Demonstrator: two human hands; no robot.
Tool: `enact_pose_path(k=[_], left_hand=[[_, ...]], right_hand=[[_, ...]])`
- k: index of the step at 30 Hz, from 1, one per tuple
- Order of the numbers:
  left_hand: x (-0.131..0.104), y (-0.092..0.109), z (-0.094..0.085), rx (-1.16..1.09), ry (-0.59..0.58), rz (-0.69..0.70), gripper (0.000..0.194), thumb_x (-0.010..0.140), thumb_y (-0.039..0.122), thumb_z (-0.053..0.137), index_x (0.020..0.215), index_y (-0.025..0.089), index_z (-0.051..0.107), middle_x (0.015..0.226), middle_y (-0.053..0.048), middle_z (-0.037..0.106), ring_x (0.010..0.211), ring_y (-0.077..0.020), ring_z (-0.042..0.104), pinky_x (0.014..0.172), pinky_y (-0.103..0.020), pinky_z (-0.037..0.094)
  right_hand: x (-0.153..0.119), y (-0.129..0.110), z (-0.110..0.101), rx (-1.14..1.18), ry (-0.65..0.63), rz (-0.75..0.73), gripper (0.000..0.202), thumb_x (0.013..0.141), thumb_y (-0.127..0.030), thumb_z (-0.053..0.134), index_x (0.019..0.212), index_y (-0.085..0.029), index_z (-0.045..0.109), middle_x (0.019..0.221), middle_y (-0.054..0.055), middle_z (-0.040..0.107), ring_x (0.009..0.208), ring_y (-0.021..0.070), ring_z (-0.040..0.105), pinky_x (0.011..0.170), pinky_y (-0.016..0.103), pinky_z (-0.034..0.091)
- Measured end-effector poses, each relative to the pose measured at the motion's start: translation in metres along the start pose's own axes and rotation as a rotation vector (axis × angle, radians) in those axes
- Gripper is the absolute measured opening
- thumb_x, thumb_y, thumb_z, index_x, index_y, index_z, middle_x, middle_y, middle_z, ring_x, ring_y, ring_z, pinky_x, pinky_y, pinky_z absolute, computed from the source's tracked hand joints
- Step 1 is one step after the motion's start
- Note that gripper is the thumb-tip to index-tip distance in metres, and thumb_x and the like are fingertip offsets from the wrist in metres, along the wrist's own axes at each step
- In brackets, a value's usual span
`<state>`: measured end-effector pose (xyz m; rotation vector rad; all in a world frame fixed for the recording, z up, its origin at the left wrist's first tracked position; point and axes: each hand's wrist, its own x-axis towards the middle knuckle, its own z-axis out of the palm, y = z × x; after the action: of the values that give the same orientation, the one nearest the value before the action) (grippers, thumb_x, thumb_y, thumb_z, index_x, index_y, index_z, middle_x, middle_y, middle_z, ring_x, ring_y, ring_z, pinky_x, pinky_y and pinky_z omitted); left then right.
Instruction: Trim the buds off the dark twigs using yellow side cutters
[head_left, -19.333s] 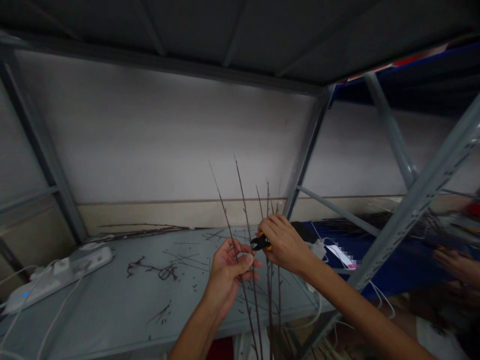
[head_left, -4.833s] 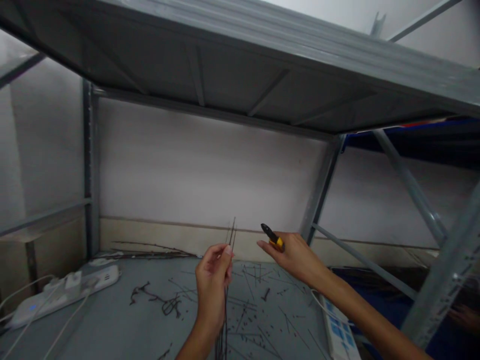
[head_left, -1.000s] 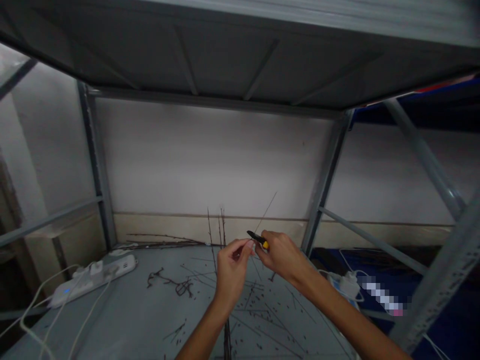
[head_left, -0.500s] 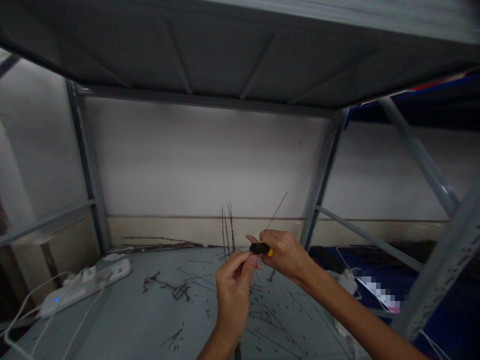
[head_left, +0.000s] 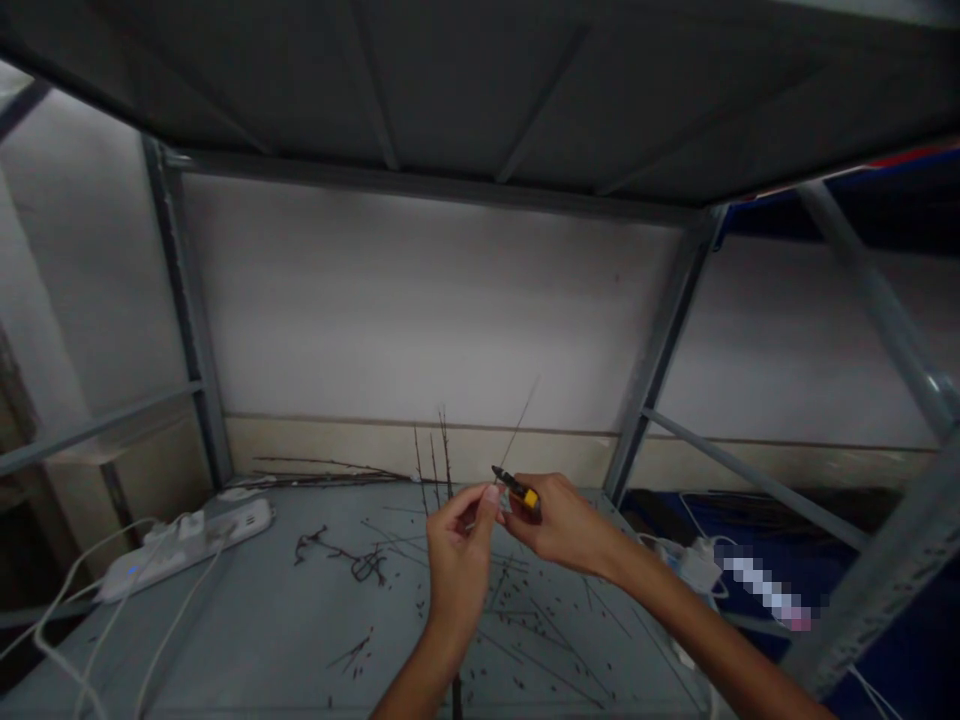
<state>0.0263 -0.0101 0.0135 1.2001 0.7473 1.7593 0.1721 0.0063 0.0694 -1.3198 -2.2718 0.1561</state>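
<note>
In the middle of the head view my left hand (head_left: 466,530) is closed, thumb and finger pinched at the lower end of a thin straight wire or stem (head_left: 517,427). Its exact kind is hard to tell. My right hand (head_left: 559,525) grips small pliers (head_left: 517,487) with dark jaws and yellow-and-black handles. The jaws lie across the thin piece, just above my left fingertips. Behind my left hand rise the upright tips of a dark twig (head_left: 448,450). A dark stem (head_left: 457,695) shows below the hand; whether I hold it is hidden.
Loose sticks (head_left: 555,635) and small dark bits litter the grey shelf (head_left: 262,640). A tangled twig (head_left: 364,567) lies left of my hands, long branches (head_left: 322,470) along the back. A white power strip (head_left: 187,545) with cables stands left. Metal posts (head_left: 660,370) and an upper shelf (head_left: 450,100) enclose the space.
The pliers have turned so their jaws point up and left, and they have moved slightly up. The thin piece has shifted left and stands steeper. The camera view has shifted a little.
</note>
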Motion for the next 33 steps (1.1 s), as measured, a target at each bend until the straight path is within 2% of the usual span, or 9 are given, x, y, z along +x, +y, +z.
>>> enact_pose_path(k=[7, 15, 25, 30, 33], left_hand=[[0.004, 0.003, -0.002, 0.054, -0.030, 0.040, 0.028, 0.087, 0.039, 0.070, 0.098, 0.015, 0.081, 0.084, -0.008, 0.076, 0.074, -0.0193, 0.065, 0.069, -0.027, 0.051], [0.005, 0.005, -0.004, 0.086, -0.027, 0.044, 0.028, 0.087, 0.038, 0.071, 0.097, 0.014, 0.082, 0.073, -0.005, 0.072, 0.068, -0.0173, 0.061, 0.065, -0.027, 0.048], [0.005, 0.005, -0.007, 0.103, -0.040, 0.061, 0.027, 0.088, 0.039, 0.070, 0.094, 0.015, 0.082, 0.069, -0.004, 0.069, 0.067, -0.0173, 0.059, 0.063, -0.026, 0.047], [0.003, 0.005, -0.008, 0.110, -0.069, 0.069, 0.027, 0.088, 0.039, 0.069, 0.091, 0.016, 0.082, 0.069, -0.004, 0.069, 0.067, -0.0171, 0.060, 0.064, -0.026, 0.048], [0.004, -0.001, -0.009, 0.109, -0.073, 0.051, 0.027, 0.088, 0.040, 0.069, 0.091, 0.015, 0.081, 0.070, -0.004, 0.068, 0.068, -0.0170, 0.060, 0.064, -0.026, 0.047]], right_hand=[[0.000, -0.002, -0.007, -0.041, 0.002, 0.026, 0.015, 0.085, -0.028, 0.060, 0.074, -0.018, 0.062, 0.063, 0.000, 0.064, 0.057, 0.0138, 0.055, 0.056, 0.024, 0.034], [0.002, 0.008, -0.006, -0.254, 0.038, -0.007, 0.023, 0.092, -0.032, 0.056, 0.076, -0.018, 0.066, 0.069, 0.005, 0.069, 0.064, 0.0175, 0.063, 0.063, 0.027, 0.037], [0.002, 0.002, -0.012, -0.357, 0.010, -0.014, 0.025, 0.096, -0.030, 0.053, 0.078, -0.019, 0.066, 0.074, 0.008, 0.072, 0.069, 0.0197, 0.068, 0.064, 0.027, 0.039], [0.002, 0.003, -0.004, -0.409, 0.009, 0.065, 0.034, 0.099, -0.038, 0.050, 0.078, -0.019, 0.070, 0.073, 0.011, 0.073, 0.074, 0.0232, 0.070, 0.065, 0.028, 0.041], [0.005, 0.007, 0.007, -0.305, 0.019, 0.110, 0.034, 0.097, -0.037, 0.053, 0.073, -0.020, 0.070, 0.067, 0.009, 0.071, 0.068, 0.0215, 0.068, 0.062, 0.027, 0.040]])
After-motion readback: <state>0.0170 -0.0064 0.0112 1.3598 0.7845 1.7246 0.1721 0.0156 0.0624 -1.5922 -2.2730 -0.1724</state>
